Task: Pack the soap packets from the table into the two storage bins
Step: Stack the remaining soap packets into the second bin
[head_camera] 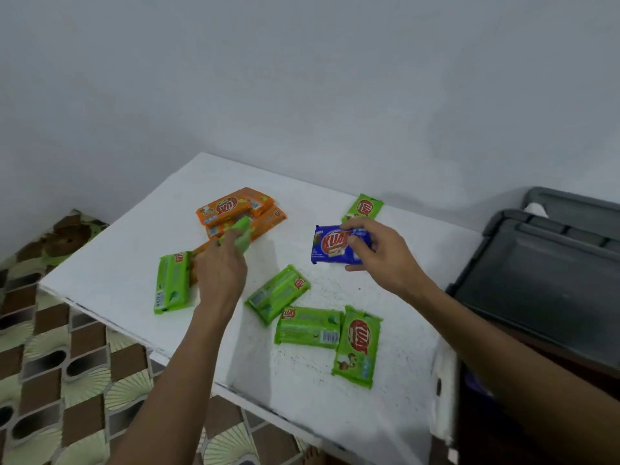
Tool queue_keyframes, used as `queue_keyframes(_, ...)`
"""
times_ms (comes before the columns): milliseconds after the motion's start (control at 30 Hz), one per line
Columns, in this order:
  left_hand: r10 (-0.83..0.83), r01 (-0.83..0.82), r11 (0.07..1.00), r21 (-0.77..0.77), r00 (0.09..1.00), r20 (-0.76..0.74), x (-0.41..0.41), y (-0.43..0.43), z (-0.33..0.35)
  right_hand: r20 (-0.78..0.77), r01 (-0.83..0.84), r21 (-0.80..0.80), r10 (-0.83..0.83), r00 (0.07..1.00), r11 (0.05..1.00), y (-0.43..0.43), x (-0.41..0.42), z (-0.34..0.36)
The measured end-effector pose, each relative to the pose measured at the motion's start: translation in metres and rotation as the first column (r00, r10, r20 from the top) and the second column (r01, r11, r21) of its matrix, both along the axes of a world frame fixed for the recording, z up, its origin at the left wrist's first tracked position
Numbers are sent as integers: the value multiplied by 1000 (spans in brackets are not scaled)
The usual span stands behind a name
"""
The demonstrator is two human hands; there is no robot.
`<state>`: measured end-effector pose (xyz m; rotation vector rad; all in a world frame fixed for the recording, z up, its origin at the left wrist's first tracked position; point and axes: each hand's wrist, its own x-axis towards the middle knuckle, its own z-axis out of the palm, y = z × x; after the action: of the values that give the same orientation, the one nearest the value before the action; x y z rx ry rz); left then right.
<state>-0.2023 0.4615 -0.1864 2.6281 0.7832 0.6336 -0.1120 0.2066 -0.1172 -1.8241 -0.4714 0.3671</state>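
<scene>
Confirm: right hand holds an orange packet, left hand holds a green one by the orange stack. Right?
Wrong on one point: the head view shows the right hand gripping a blue packet, not an orange one. The left hand does hold a green packet by the orange stack.

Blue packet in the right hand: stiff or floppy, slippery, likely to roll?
Probably stiff: the blue packet keeps its flat block shape though the right hand grips only one end. The wrapper looks glossy, so it may be a bit slippery. With broad flat faces, like the green packet lying flat nearby, it is unlikely to roll.
</scene>
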Motion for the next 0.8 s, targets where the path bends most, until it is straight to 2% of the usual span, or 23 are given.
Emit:
queue_keyframes(100,-77,91,990,-106,989,126,2,-29,15,-13,33,17,-33,999,999,-34,-12,12)
queue_keyframes(200,-143,204,945,-257,961,235,-2,-69,36,67,66,-40,-63,996,997,-73,-29,25)
queue_keyframes(300,-185,284,885,-370,942,280,-5,-107,50,124,97,-61,-89,988,993,-114,-46,32)
queue_keyframes(533,-207,451,669,-591,876,435,-4,-193,64,58,161,6,-161,985,987,-209,-83,36)
queue_keyframes(700,-241,549,489,-677,832,501,-8,-240,73,-10,241,27,-241,971,970,-253,-111,36)
queue_keyframes(800,-284,583,418,-697,812,509,-14,-262,74,-35,265,15,-264,964,964,-271,-121,31)
